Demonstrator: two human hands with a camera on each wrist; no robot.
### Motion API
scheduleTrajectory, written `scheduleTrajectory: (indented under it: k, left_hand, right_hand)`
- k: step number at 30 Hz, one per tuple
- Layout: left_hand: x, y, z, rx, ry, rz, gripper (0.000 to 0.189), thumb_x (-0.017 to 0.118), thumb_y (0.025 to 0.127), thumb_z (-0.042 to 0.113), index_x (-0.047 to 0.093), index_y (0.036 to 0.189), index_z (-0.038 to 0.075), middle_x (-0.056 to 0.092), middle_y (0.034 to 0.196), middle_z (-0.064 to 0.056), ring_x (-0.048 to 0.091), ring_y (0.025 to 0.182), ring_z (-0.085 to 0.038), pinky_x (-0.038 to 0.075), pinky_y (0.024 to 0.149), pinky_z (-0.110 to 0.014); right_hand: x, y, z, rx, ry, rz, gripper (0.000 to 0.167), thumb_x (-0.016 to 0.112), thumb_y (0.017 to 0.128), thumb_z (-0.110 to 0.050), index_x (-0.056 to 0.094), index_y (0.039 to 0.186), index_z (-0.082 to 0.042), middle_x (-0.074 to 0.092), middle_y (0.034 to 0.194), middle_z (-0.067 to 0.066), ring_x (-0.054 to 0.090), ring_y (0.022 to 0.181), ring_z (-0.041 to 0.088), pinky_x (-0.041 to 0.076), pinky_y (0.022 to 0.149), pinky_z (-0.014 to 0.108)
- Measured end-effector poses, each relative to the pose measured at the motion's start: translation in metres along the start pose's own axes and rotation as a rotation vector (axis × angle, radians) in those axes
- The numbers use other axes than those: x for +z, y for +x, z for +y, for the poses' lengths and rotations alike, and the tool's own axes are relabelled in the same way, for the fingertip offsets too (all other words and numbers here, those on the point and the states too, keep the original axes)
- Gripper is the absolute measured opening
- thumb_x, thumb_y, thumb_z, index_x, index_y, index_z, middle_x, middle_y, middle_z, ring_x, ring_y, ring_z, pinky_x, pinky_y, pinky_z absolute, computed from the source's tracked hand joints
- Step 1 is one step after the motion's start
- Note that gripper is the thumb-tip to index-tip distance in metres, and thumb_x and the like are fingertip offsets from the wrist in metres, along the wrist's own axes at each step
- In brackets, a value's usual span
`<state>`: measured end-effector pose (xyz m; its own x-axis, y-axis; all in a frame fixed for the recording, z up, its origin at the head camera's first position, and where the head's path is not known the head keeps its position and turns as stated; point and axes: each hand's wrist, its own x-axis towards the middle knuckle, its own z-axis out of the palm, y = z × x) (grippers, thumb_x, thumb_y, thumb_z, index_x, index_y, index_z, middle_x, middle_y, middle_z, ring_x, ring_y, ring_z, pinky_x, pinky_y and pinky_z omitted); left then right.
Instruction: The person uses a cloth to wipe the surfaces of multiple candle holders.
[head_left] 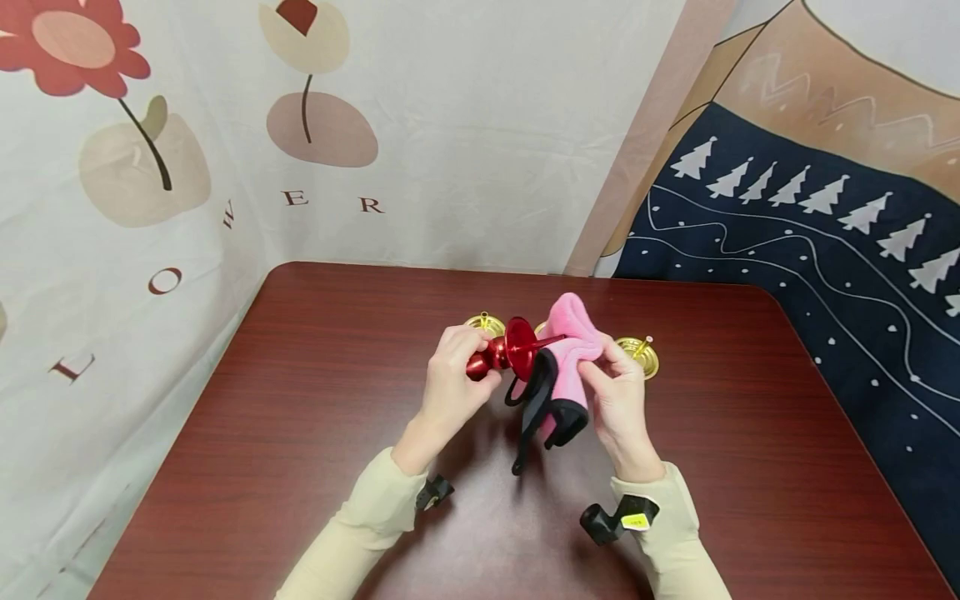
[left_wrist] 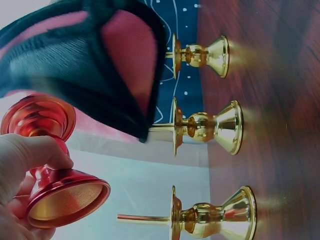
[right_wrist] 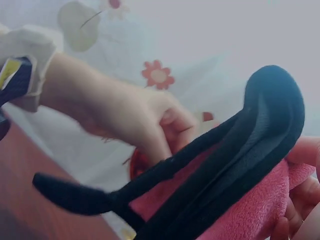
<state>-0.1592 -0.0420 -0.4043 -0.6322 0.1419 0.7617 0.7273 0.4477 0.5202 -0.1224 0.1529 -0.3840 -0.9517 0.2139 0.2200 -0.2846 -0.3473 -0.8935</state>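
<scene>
My left hand [head_left: 457,367] grips a shiny red metal candlestick [head_left: 519,346] near its foot. The candlestick is tilted on its side above the table, its thin spike pointing right toward the cloth. A pink plush cloth with black edging [head_left: 572,354] and a black strap hangs from my right hand [head_left: 618,392], pinched between thumb and fingers. Part of the pink fabric meets the spike; whether it wraps round it I cannot tell. In the left wrist view the candlestick's hollow foot [left_wrist: 67,202] faces the camera, and the cloth [left_wrist: 127,55] covers its upper part.
Behind the hands stand three gold candlesticks in a row, one on the left [left_wrist: 237,215], one in the middle [left_wrist: 227,127] and one on the right [head_left: 637,358]. The dark red wooden table [head_left: 315,450] backs onto printed fabric hangings [head_left: 480,192].
</scene>
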Motion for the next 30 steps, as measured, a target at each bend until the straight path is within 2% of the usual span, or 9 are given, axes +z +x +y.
scheduleTrajectory:
  k: [2, 4, 6, 11, 15, 18, 25, 27, 30]
  left_hand:
    - [-0.001, 0.0, -0.001, -0.024, -0.011, 0.025, 0.024, 0.072, 0.061, -0.006, 0.058, 0.08, 0.0, 0.063, 0.086, -0.012, 0.055, 0.092, -0.027, 0.05, 0.076, -0.036]
    - [-0.002, 0.0, -0.001, -0.042, -0.023, 0.048, 0.024, 0.072, 0.06, -0.005, 0.059, 0.08, -0.001, 0.064, 0.085, -0.012, 0.055, 0.092, -0.027, 0.05, 0.077, -0.037]
    - [-0.002, 0.001, -0.001, -0.053, -0.027, 0.063, 0.024, 0.072, 0.061, -0.005, 0.059, 0.081, -0.001, 0.064, 0.084, -0.012, 0.055, 0.092, -0.027, 0.05, 0.077, -0.037]
    - [0.001, 0.004, 0.006, -0.049, -0.04, 0.076, 0.024, 0.072, 0.063, -0.004, 0.061, 0.083, 0.0, 0.065, 0.087, -0.011, 0.055, 0.093, -0.027, 0.051, 0.077, -0.038]
    - [0.005, 0.006, 0.01, -0.045, -0.035, 0.088, 0.024, 0.073, 0.064, -0.004, 0.061, 0.085, 0.0, 0.065, 0.09, -0.011, 0.055, 0.094, -0.027, 0.052, 0.078, -0.038]
    - [0.006, 0.008, 0.013, -0.054, -0.009, 0.09, 0.023, 0.073, 0.066, -0.004, 0.061, 0.086, 0.0, 0.066, 0.092, -0.012, 0.055, 0.095, -0.026, 0.052, 0.079, -0.037]
    - [0.008, 0.008, 0.015, -0.054, 0.05, 0.091, 0.023, 0.073, 0.067, -0.005, 0.059, 0.084, -0.001, 0.065, 0.094, -0.014, 0.053, 0.096, -0.027, 0.051, 0.08, -0.035]
    - [0.009, 0.008, 0.014, -0.043, 0.055, 0.099, 0.022, 0.072, 0.066, -0.006, 0.058, 0.083, -0.001, 0.065, 0.093, -0.014, 0.053, 0.095, -0.028, 0.05, 0.082, -0.035]
    - [0.011, 0.008, 0.013, -0.02, 0.056, 0.116, 0.021, 0.07, 0.066, -0.007, 0.057, 0.081, -0.001, 0.065, 0.092, -0.015, 0.054, 0.094, -0.028, 0.048, 0.084, -0.036]
  right_hand:
    - [-0.003, -0.002, -0.006, 0.007, 0.048, 0.015, 0.041, 0.048, 0.081, 0.017, 0.072, 0.09, -0.015, 0.063, 0.078, -0.002, 0.052, 0.064, 0.006, 0.044, 0.056, 0.015]
    - [-0.005, -0.003, -0.011, 0.019, 0.08, 0.011, 0.038, 0.047, 0.082, 0.015, 0.071, 0.089, -0.013, 0.061, 0.077, -0.002, 0.051, 0.062, 0.005, 0.043, 0.053, 0.015]
    - [-0.006, -0.005, -0.014, 0.037, 0.085, -0.007, 0.036, 0.046, 0.083, 0.013, 0.071, 0.089, -0.013, 0.059, 0.075, -0.002, 0.048, 0.057, 0.005, 0.04, 0.048, 0.014]
    - [-0.003, -0.009, -0.009, 0.08, 0.052, -0.05, 0.04, 0.046, 0.084, 0.013, 0.071, 0.089, -0.017, 0.06, 0.076, -0.003, 0.048, 0.055, 0.005, 0.039, 0.046, 0.014]
    - [0.002, -0.011, 0.001, 0.08, 0.024, -0.046, 0.038, 0.052, 0.083, 0.012, 0.071, 0.097, -0.018, 0.064, 0.087, -0.002, 0.054, 0.071, 0.007, 0.048, 0.06, 0.016]
    - [0.006, -0.013, 0.004, 0.086, -0.002, -0.065, 0.038, 0.052, 0.084, 0.01, 0.068, 0.104, -0.018, 0.063, 0.096, -0.002, 0.055, 0.082, 0.009, 0.05, 0.071, 0.019]
    - [0.014, -0.019, 0.004, 0.129, -0.096, -0.171, 0.041, 0.045, 0.092, -0.004, 0.045, 0.133, -0.002, 0.056, 0.11, -0.002, 0.053, 0.095, 0.011, 0.049, 0.077, 0.022]
    - [0.015, -0.02, 0.004, 0.114, -0.093, -0.199, 0.045, 0.044, 0.094, -0.008, 0.038, 0.137, 0.002, 0.055, 0.116, -0.003, 0.052, 0.101, 0.011, 0.048, 0.084, 0.023]
    - [0.015, -0.021, 0.005, 0.08, -0.158, -0.199, 0.05, 0.048, 0.092, -0.006, 0.035, 0.138, 0.005, 0.054, 0.119, -0.002, 0.053, 0.102, 0.011, 0.044, 0.089, 0.022]
